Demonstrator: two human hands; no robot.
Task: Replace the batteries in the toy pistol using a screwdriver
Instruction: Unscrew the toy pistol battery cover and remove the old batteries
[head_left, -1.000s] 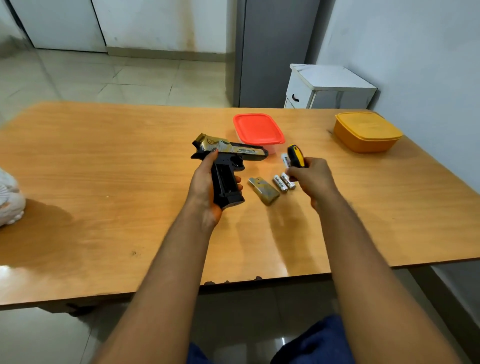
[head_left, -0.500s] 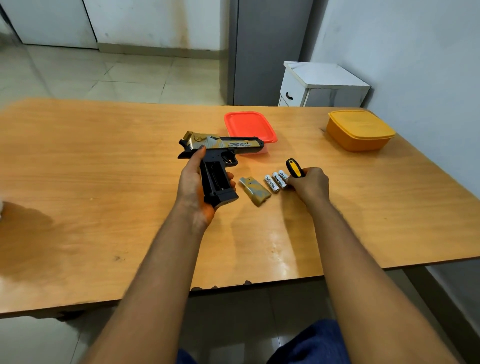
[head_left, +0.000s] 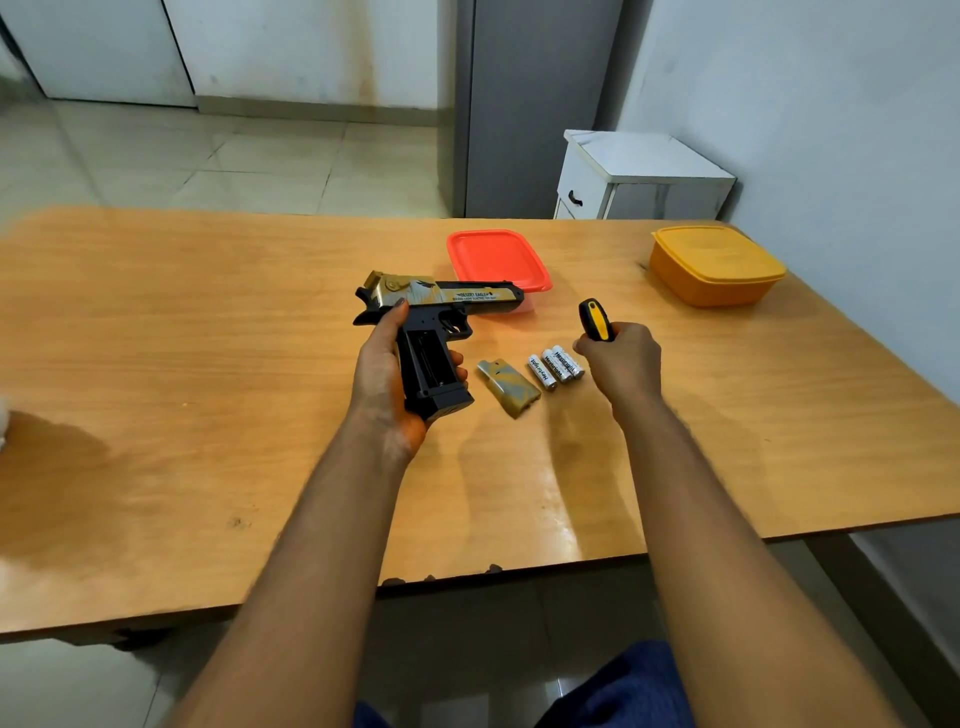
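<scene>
My left hand (head_left: 384, 379) grips the black and gold toy pistol (head_left: 441, 312) by its handle, above the wooden table (head_left: 208, 364). The handle's side is uncovered, showing an open battery slot. The gold cover plate (head_left: 509, 387) lies on the table just right of the pistol. Three white batteries (head_left: 555, 367) lie side by side beyond it. My right hand (head_left: 621, 364) holds the black and yellow screwdriver (head_left: 595, 319) by its handle, right beside the batteries; its tip is hidden in my fist.
A red lidded box (head_left: 498, 260) stands behind the pistol's barrel. An orange lidded box (head_left: 717, 265) sits at the far right near the wall. A white cabinet (head_left: 639, 176) stands behind the table. The near table edge is chipped.
My right hand dropped with the screwdriver toward the batteries half a second ago and has since risen slightly. The pistol stays in my left hand, hardly moved.
</scene>
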